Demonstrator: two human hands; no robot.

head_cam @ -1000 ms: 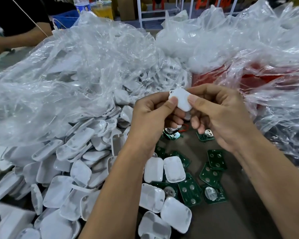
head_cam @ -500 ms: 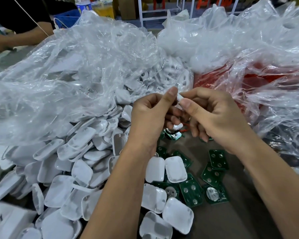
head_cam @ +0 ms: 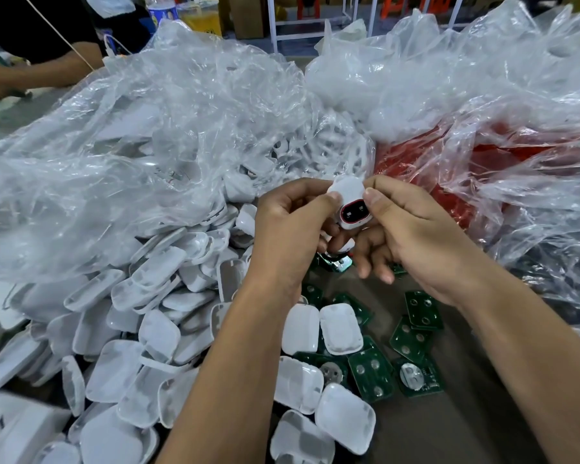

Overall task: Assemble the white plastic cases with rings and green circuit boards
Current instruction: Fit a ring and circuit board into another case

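Note:
My left hand (head_cam: 290, 226) and my right hand (head_cam: 412, 236) together pinch one white plastic case (head_cam: 349, 192) at chest height, thumbs on its top edge. A red ring (head_cam: 354, 212) around a dark oval opening shows on the case's near end. Below the fingers lies a green circuit board (head_cam: 337, 264). More green circuit boards (head_cam: 370, 373) are scattered on the brown table (head_cam: 449, 426) under my wrists, mixed with loose white cases (head_cam: 340, 328).
A large heap of white cases (head_cam: 131, 316) spills from a clear plastic bag (head_cam: 148, 145) on the left. Crumpled clear bags (head_cam: 482, 95) over red contents fill the right. Another person's arm (head_cam: 31, 75) rests at the far left.
The case between my hands has been turned, so its red-ringed end now faces me. Before, only its plain white face or edge showed. Both hands stayed in place.

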